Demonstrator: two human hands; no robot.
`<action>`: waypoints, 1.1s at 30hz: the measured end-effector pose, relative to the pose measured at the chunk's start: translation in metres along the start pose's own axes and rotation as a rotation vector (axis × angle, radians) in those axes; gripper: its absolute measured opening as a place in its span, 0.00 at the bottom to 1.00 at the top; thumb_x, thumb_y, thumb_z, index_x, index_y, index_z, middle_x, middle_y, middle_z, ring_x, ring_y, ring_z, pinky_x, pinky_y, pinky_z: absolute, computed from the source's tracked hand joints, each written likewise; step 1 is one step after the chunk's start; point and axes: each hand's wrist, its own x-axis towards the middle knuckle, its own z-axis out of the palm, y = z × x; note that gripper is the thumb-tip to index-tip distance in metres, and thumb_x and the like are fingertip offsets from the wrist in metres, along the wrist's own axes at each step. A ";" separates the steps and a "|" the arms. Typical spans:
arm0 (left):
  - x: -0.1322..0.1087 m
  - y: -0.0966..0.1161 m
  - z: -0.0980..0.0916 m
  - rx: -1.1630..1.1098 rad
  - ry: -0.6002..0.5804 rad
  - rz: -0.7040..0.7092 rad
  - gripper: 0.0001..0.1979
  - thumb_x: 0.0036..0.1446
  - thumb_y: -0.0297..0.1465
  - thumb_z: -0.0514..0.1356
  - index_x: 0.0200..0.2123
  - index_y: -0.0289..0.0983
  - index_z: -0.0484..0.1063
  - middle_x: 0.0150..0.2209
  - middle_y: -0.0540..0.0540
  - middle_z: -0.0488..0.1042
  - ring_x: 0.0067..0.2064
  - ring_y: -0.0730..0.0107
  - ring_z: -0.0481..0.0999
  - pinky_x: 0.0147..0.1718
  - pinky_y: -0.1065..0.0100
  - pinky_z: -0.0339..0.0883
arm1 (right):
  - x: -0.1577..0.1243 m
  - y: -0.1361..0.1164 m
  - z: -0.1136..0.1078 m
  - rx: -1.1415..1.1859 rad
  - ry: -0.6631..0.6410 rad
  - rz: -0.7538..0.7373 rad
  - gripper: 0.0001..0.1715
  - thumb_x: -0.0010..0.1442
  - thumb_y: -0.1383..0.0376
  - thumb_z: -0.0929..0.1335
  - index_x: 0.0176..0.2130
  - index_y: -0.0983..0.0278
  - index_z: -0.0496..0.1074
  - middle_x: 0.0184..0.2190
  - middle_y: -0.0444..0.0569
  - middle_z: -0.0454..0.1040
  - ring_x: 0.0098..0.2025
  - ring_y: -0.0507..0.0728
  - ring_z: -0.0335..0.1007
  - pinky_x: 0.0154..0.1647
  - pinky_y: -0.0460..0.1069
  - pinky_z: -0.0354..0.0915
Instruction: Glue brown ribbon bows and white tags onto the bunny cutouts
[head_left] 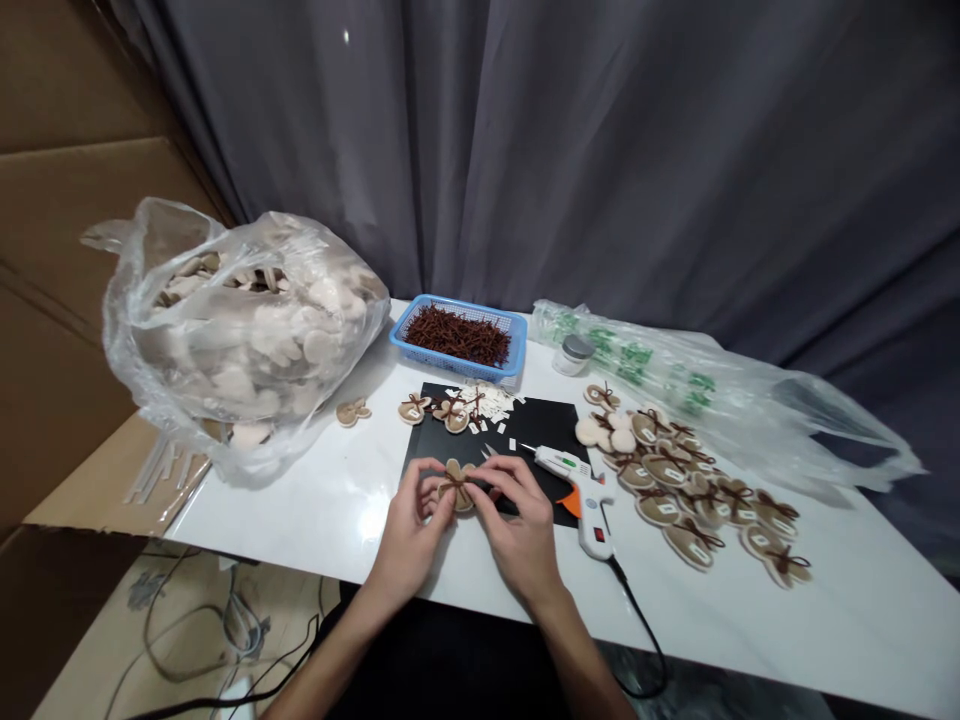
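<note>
Over the near edge of a black mat [544, 420], I have a tan bunny-shaped felt piece [454, 497] with a dark brown bow on it. My left hand [414, 528] pinches its left side, thumb by the bow. On the other side, my right hand [523, 522] has its thumb and fingers closed at the right edge of the piece and bow. Metal pointed tips [489, 452] show just beyond my right fingers; the rest of that tool is hidden. To the right lies a white glue gun [576, 475], its nozzle over the mat.
Small white labels [491, 403] and several bow-tied felt pieces [454, 415] lie at the mat's back. A blue basket [517, 345] holds brown bows. Finished-looking bunnies [664, 470] pile at right. A bulging plastic bag [300, 330] stands left. A black cord [637, 610] hangs off the front edge.
</note>
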 end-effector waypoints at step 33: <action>0.003 0.009 -0.001 -0.195 -0.015 -0.023 0.28 0.61 0.45 0.74 0.56 0.41 0.69 0.48 0.41 0.86 0.49 0.56 0.88 0.52 0.58 0.83 | -0.001 0.001 0.003 -0.073 -0.076 -0.011 0.15 0.73 0.65 0.70 0.57 0.58 0.80 0.47 0.52 0.84 0.38 0.57 0.81 0.36 0.50 0.78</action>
